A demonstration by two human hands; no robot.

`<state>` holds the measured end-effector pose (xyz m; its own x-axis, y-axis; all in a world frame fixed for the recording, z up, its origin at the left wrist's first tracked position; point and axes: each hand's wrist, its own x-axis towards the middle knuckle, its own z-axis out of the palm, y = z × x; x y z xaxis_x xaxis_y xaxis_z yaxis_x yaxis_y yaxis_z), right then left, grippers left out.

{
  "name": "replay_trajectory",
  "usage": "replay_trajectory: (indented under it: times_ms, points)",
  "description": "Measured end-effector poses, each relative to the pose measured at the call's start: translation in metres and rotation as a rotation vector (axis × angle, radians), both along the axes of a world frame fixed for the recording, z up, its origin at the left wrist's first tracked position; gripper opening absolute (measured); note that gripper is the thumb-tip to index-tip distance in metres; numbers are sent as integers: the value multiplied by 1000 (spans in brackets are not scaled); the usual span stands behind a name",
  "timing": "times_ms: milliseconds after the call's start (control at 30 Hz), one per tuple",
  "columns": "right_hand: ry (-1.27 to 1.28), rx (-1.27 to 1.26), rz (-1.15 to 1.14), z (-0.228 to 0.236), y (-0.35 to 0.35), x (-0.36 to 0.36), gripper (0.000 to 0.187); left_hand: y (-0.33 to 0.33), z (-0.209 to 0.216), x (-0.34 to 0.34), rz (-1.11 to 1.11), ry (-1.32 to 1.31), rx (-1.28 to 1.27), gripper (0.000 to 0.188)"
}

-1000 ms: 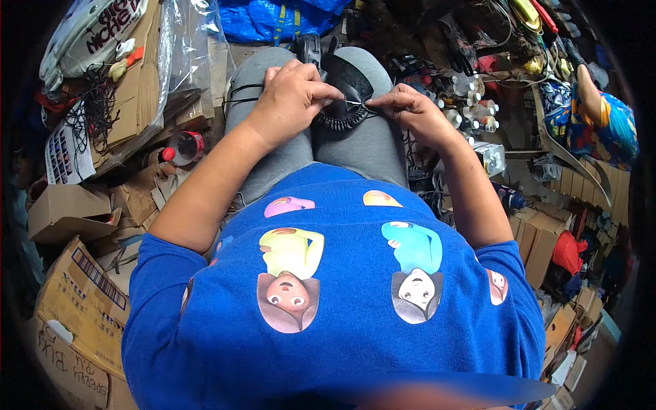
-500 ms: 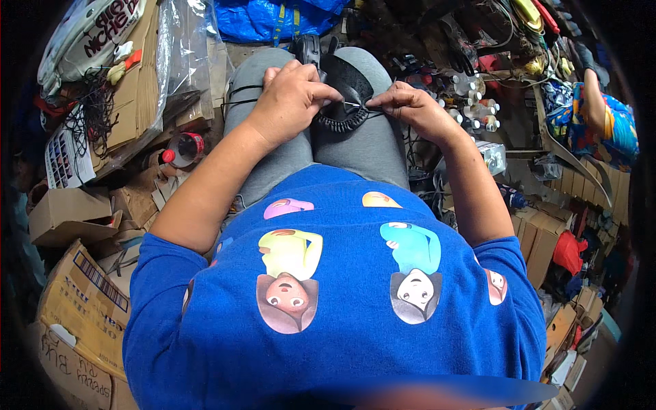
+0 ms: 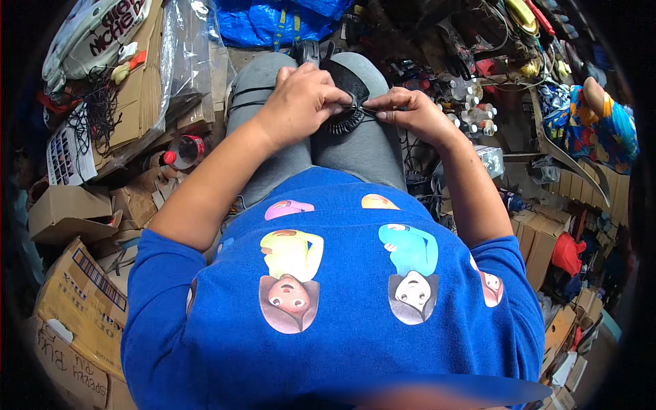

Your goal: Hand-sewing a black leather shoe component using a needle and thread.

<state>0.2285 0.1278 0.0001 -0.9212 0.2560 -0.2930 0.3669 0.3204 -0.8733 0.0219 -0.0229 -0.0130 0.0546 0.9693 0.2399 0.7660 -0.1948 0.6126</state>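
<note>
Resting on the grey-trousered knees [image 3: 369, 147], far centre: black shoe sole [image 3: 347, 89] w/ ridged rim. Left hand [image 3: 301, 102] curls over its left side, fingers closed on it. Right hand [image 3: 410, 113] pinches the sole's right edge, thumb & forefinger tight together. Red-capped bottle [image 3: 186, 150] lies left; cardboard boxes [image 3: 75, 301] near left.

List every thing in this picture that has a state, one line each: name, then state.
Left hand: closed on the black shoe part, fingers curled over its top.
Right hand: pinching the part's edge.
Black shoe part: resting on the knees, held by both hands.
Red-capped bottle: lying on its side, capped.
Cardboard box: flaps open.
Clear plastic bag: crumpled.
</note>
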Motion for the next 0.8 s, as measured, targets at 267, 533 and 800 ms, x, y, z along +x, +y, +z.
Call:
replay_trajectory:
  times_ms: [267,533,800]
  points:
    - [-80,-325,-295,4,-12,-8,29,-2,2,13,233,-130,-238,20]
    - [-121,-297,-228,5,-5,-23,15,20,1,14,158,-206,-419,16]
    - [-96,-298,-157,6,10,-20,12,16,18,-10,28,79,-359,13]
